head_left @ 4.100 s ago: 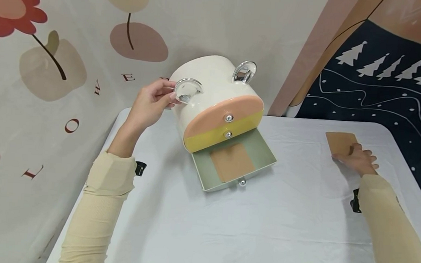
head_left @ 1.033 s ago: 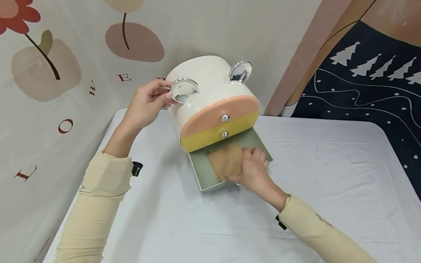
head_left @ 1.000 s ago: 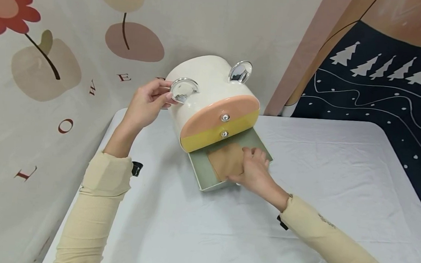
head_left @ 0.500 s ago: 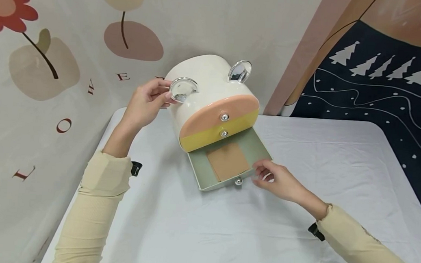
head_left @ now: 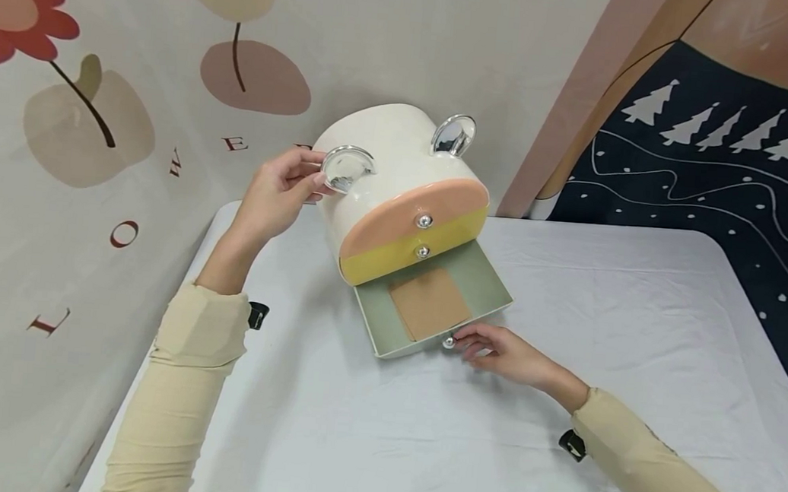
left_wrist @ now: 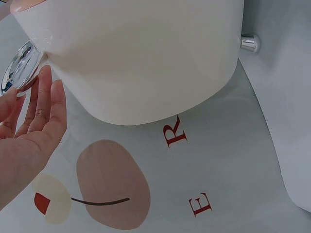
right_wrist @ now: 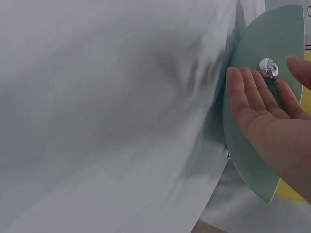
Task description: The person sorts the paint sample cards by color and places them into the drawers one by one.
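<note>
A white rounded drawer box [head_left: 394, 143] stands at the back of the table, with a pink drawer [head_left: 395, 227] and a yellow drawer [head_left: 386, 264] closed. Its green bottom drawer [head_left: 490, 287] is pulled out, and a brown card [head_left: 429, 303] lies flat inside. My left hand [head_left: 281, 192] touches the chrome ring [head_left: 347, 168] on the box's left side; the fingers [left_wrist: 46, 102] are straight beside that ring [left_wrist: 19, 68]. My right hand [head_left: 472, 348] lies with straight fingers [right_wrist: 250, 90] against the green drawer front [right_wrist: 279, 34], thumb and fingers either side of the small chrome knob [right_wrist: 267, 68].
The table wears a white cloth [head_left: 462, 449]. A flower-print cloth wall [head_left: 102, 104] stands close at the left and back. A dark hanging with white trees [head_left: 715, 162] is at the right. A second chrome ring [head_left: 454, 134] tops the box.
My right hand carried the brown card from the table's right into the green drawer, let go of it, then drew back to the drawer's front knob. The left hand stayed put.
</note>
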Demonstrator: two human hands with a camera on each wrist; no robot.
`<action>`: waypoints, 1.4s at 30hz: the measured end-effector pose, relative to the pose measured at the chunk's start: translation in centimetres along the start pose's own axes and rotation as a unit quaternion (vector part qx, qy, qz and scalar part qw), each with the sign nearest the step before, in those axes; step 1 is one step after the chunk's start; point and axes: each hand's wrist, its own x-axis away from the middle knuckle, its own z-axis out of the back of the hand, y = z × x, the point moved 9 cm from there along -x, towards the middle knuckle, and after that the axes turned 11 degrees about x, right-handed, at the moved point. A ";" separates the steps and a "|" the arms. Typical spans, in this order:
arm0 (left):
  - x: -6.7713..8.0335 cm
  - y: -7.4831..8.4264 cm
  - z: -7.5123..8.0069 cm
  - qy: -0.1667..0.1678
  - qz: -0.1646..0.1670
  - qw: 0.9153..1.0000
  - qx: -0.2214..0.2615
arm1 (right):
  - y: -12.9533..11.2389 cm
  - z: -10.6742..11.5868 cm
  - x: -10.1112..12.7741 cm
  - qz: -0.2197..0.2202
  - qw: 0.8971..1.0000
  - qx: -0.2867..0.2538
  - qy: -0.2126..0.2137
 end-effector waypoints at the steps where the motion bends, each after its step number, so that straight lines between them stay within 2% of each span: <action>1: 0.0 0.0 0.0 0.000 0.001 1.000 -0.003 | 0.0 0.0 0.0 -0.001 1.000 0.004 0.003; 6: 0.1 0.1 0.0 0.003 0.004 1.000 -0.014 | -0.2 0.3 -0.1 0.000 0.999 0.035 0.017; 11: 0.1 0.2 0.0 0.003 0.006 1.000 -0.012 | 0.0 1.1 -1.2 -0.003 0.997 0.059 0.039; 19: 0.2 0.2 -0.1 0.000 0.007 1.000 -0.012 | -0.2 2.0 -4.1 -0.003 0.996 0.058 0.063; 28: 0.1 0.2 0.0 0.001 0.004 1.000 -0.003 | -0.5 2.4 -6.5 -0.007 0.996 0.074 0.059; 42: 0.0 0.2 -0.1 0.001 0.001 1.000 -0.005 | -0.2 3.2 -8.8 -0.019 0.993 0.085 0.078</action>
